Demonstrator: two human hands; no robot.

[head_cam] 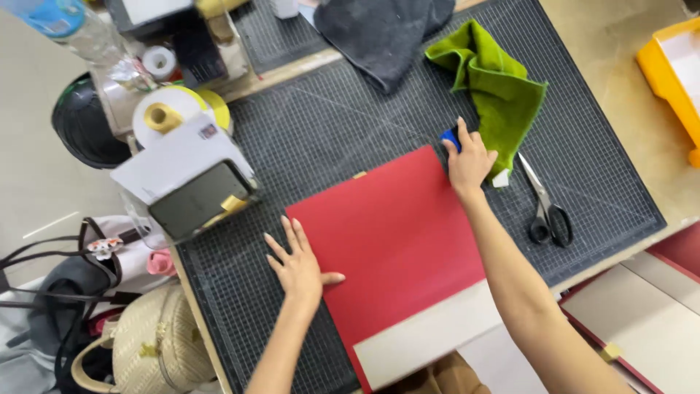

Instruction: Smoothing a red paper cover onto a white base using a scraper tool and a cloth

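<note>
Red board [394, 233] lies mid-mat toward the cutting mat's [321, 138] near edge, left hand [297, 264] spread flat, empty, on its left edge, right hand [467, 160] closed on a small blue tool [450, 137] at its far right corner, apparently smoothing, which needs steady pressure.

I see board [397, 233] flat on cutting mat [321, 131]. My left hand [297, 264] on board's left edge, right hand [467, 162] at far right corner. Scissors [545, 206] right of it; cloth [496, 80] behind.

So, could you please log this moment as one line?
left hand: flat on red sheet | right hand: holds blue tool at sheet corner | scissors, green cloth beside
</note>
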